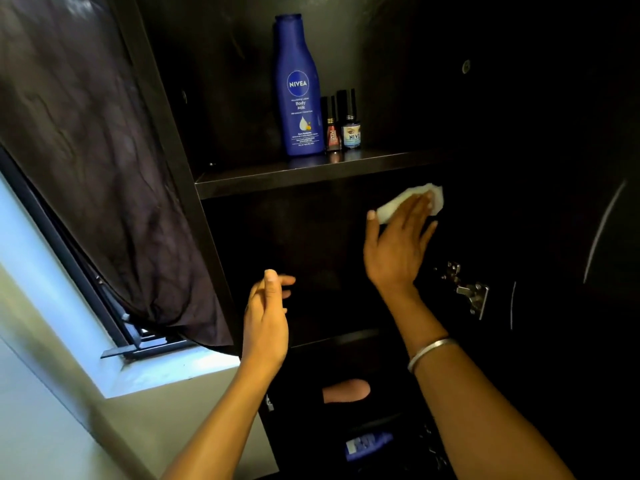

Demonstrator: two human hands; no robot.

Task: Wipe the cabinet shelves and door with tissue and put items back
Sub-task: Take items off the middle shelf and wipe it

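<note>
i read this as mid-task. the cabinet (311,98) is dark wood with its door (554,237) swung open on the right, hinge (467,289) showing. the upper shelf (277,174) already carries a blue lotion bottle (298,88) and two small nail polish bottles (343,126) just beside it, so i judge that level wiped and restocked. the middle compartment holds nothing that i can see, and that is where i am working. lower down it is too dark to name the items; they probably wait to go back, and the door looks not yet wiped.

my right hand (398,240) has flat, spread fingers pressing the tissue (408,199) against the inner wall just under the upper shelf. the tissue is white, folded into a small pad, partly hidden by my fingers. my left hand (266,317) hovers at the compartment's front, fingers loose and apart, holding nothing.
</note>
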